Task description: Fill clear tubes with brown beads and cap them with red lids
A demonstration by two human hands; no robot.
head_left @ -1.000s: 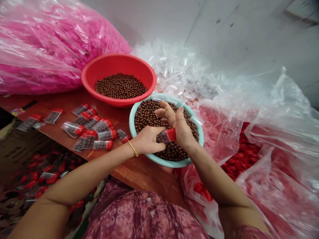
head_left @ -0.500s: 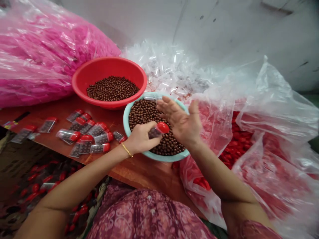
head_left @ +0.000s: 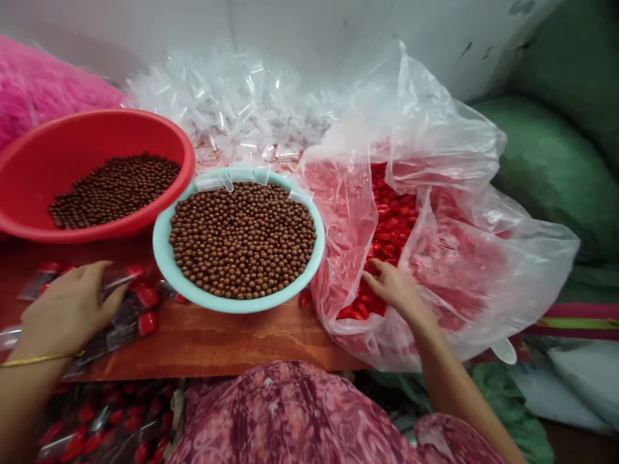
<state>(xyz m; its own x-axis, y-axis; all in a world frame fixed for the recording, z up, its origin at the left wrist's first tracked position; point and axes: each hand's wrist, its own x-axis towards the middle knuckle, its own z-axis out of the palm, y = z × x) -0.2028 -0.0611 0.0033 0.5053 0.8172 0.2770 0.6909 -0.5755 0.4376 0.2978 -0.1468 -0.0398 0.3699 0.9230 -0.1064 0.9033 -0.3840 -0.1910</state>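
White wall (head_left: 309, 32) closes off the back of the scene, with bulging green sacks (head_left: 556, 174) stacked to the right and a pink plastic bag (head_left: 43, 90) at the far left. A heap of small clear plastic sleeves (head_left: 227, 103) lies against the wall, behind a wooden table (head_left: 207, 341). On the table, a red plastic basin (head_left: 159, 125) holding a shallow layer of brown balls (head_left: 116, 190) sits just beside a pale teal bowl (head_left: 193, 290), which is filled with more of the same balls (head_left: 242, 241) and overlaps the basin's rim slightly.

The left hand (head_left: 68, 309), wearing a thin gold bangle (head_left: 39, 359), stretches forward low over the table's left end. Its fingers (head_left: 109, 299) lie open and slightly spread on filled clear packets with red caps (head_left: 140, 316), not closed around any one of them.

The right arm reaches out across the person's patterned pink garment (head_left: 290, 412), and the right hand (head_left: 391, 287) dips palm-down into an open clear plastic bag (head_left: 464, 283) of glossy red pieces (head_left: 391, 219). Its fingers (head_left: 380, 272) are lightly bent, with their tips among the red pieces; whether they have hold of one, I cannot tell.
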